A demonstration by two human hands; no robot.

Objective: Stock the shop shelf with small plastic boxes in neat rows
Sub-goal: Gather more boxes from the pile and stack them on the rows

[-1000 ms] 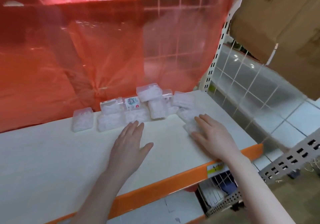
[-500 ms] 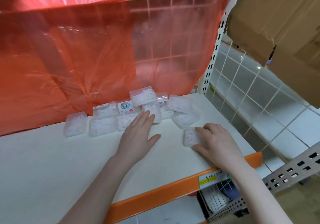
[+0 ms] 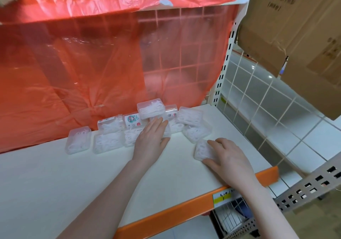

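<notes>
Several small clear plastic boxes filled with white picks lie along the back of the white shelf point(image 3: 55, 183). One box point(image 3: 79, 142) lies at the far left, and a labelled box point(image 3: 133, 121) stands behind the row. Another box point(image 3: 151, 108) is stacked on top. My left hand point(image 3: 151, 139) lies flat with straight fingers on a box in the middle of the row. My right hand point(image 3: 227, 157) grips a lone box point(image 3: 202, 149) lying nearer the front on the right, fingers curled over its top.
A red plastic sheet point(image 3: 92, 63) hangs behind the shelf over a wire grid. A white perforated upright point(image 3: 224, 69) marks the shelf's right end. Cardboard cartons point(image 3: 295, 35) loom at the upper right. The shelf's front edge is an orange strip point(image 3: 184, 209) with a price tag.
My left hand slid forward onto the row of boxes. My right hand drew one box away from the group towards the front and curled its fingers over it.
</notes>
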